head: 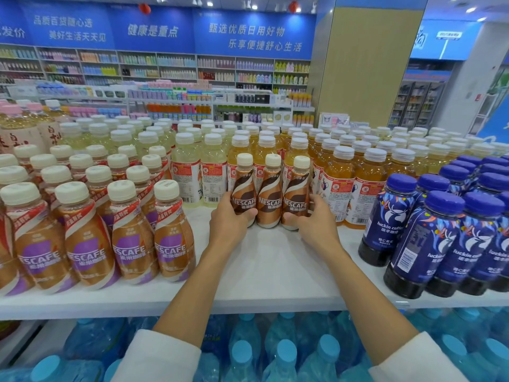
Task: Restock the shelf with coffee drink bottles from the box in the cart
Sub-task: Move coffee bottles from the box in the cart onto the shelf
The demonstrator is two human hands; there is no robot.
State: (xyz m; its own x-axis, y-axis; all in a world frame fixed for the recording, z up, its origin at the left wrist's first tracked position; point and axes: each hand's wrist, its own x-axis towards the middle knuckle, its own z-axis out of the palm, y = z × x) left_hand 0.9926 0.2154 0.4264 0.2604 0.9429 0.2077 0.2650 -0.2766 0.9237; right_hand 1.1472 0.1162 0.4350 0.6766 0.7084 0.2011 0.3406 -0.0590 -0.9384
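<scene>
Brown bottles (269, 194) apparently gripped: left hand (229, 219), right hand (312, 220).

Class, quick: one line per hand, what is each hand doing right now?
Left hand: grips the leftmost brown Nescafe bottle on the shelf.
Right hand: grips the rightmost brown Nescafe bottle of the same row.

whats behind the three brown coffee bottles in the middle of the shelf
Rows of amber tea bottles with white caps stand right behind the three coffee bottles. Their caps and shoulders show; their lower halves are covered by the coffee bottles.
</scene>
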